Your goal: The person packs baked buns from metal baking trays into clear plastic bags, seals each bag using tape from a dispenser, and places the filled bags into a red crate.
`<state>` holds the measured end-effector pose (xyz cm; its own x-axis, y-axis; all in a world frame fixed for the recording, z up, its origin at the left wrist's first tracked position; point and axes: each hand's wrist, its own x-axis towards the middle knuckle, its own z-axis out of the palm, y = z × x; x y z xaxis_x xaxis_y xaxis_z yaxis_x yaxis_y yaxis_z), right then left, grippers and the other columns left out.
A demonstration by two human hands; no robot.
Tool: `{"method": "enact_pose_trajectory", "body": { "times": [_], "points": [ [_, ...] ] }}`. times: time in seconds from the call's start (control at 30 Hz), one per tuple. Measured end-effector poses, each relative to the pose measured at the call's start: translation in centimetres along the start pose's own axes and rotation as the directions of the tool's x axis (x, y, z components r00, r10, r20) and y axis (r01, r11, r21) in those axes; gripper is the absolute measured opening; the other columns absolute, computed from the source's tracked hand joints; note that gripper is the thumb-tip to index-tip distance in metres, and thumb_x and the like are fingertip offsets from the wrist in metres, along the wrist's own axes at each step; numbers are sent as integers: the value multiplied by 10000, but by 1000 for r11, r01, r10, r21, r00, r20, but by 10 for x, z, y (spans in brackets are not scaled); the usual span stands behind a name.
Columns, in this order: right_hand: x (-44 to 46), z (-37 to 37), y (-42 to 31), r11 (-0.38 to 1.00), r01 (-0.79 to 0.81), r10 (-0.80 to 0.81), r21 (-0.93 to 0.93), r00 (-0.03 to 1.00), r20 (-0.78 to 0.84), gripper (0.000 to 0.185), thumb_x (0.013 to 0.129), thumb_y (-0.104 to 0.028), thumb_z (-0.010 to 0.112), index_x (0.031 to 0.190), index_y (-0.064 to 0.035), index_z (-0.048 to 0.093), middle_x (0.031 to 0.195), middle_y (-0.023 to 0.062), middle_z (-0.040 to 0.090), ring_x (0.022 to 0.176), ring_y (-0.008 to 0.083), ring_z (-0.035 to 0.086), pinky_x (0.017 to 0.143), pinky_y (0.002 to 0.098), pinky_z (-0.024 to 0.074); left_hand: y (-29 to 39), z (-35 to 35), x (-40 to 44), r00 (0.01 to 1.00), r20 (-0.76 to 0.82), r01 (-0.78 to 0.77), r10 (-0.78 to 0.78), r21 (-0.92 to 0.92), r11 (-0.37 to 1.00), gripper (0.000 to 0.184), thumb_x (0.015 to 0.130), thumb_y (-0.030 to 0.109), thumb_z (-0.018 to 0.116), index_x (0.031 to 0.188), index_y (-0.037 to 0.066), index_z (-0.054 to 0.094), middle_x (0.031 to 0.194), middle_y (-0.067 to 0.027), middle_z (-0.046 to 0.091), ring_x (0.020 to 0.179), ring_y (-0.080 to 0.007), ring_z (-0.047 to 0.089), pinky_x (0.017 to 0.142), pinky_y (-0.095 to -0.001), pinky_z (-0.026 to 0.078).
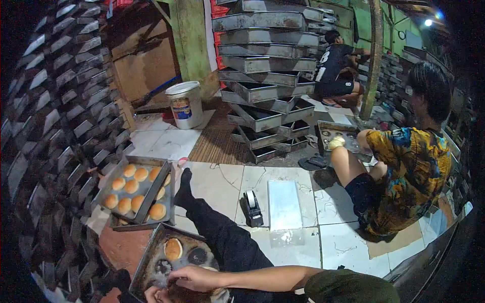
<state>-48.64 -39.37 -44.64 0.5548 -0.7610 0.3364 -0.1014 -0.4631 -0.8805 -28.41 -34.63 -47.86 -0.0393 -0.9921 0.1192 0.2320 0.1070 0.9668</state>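
While reaching both hands over the near tray (154, 252), have the right hand (197, 279) curled downward close beside the left hand (157, 294), cut off at the bottom of the view (cannot tell of either if grasping or released). Can see a bun (173, 249) lying in that tray, just beyond the right hand. Stretching a black-clad leg (227, 242) past the tray's right side. To the left, can see two overlapping trays (152, 196) bearing more buns (132, 187); right of the leg, a tape dispenser (251, 208) just beside plastic sheets (284, 204). Farther off, at right, can spot a seated person (409, 182) in a patterned shirt, near another tray (328, 125). Beyond, can make out a bucket (185, 108), a tall stack of tins (262, 65) and a crouching person (333, 63).
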Motion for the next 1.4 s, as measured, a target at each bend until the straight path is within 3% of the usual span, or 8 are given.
{"method": "enact_pose_trajectory", "body": {
  "times": [0.23,0.37,0.43,0.5,0.57,0.7,1.07,1.4],
  "points": [
    [3,3,10,999,44,-43,-17,997,61,294,838,-88,524,1124,-24,502,1005,156,563,951,302,543,813,364,430,21,9,-1,998,12,53,-57,218,975,330,913,139,453,1215,7,426,1018,-140,566,530,-101,462,525,-217,394],
    [3,9,7,947,236,-229,-219,972,59,382,777,-43,564,1145,-12,469,964,141,490,951,297,459,823,365,387,2,-20,-2,960,236,237,-148,-411,880,363,902,173,507,1199,-31,459,1121,-197,538,942,-250,571,810,-295,451],
    [-3,12,2,933,297,-300,-201,954,14,383,767,-25,549,1139,-10,461,942,139,449,923,290,425,806,367,374,-3,-25,-2,998,66,-22,-4,392,920,389,906,183,507,1225,-30,440,1104,-208,548,899,-248,585,763,-293,467],
    [-6,15,-1,894,257,-262,-366,964,37,343,761,-19,531,1099,-11,472,923,135,423,909,292,429,784,376,382,5,-20,0,978,200,-20,56,-180,983,359,900,154,519,1203,-31,465,1089,-174,564,858,-227,592,720,-262,472],
    [-13,39,58,834,358,-423,-421,903,-70,300,774,-39,504,1072,-10,483,926,145,413,910,299,433,757,386,386,59,33,-10,992,-88,104,-87,972,209,339,874,119,560,1165,-44,495,1053,-144,587,822,-208,596,693,-232,472],
    [-18,12,-5,797,137,-151,-589,988,25,182,787,-92,487,942,-7,530,956,162,427,933,328,435,736,390,391,22,21,-13,987,-158,77,-29,308,948,262,891,164,550,1055,-41,557,921,-106,631,775,-170,594,693,-240,466],
    [-15,3,-36,993,-52,60,110,996,-73,200,806,-133,581,985,-44,565,889,153,580,834,308,560,757,396,431,53,27,-8,987,-8,152,-163,413,898,267,905,170,525,1061,-44,564,934,-122,623,831,-173,587,744,-270,460],
    [-14,21,-6,892,237,-207,-385,971,117,306,844,-151,534,1095,12,469,1073,206,461,989,342,480,836,385,398,31,-7,-5,964,96,216,-246,249,944,277,914,56,465,1132,-115,478,1144,-203,535,1012,-261,548,866,-298,446]
  ]
}}
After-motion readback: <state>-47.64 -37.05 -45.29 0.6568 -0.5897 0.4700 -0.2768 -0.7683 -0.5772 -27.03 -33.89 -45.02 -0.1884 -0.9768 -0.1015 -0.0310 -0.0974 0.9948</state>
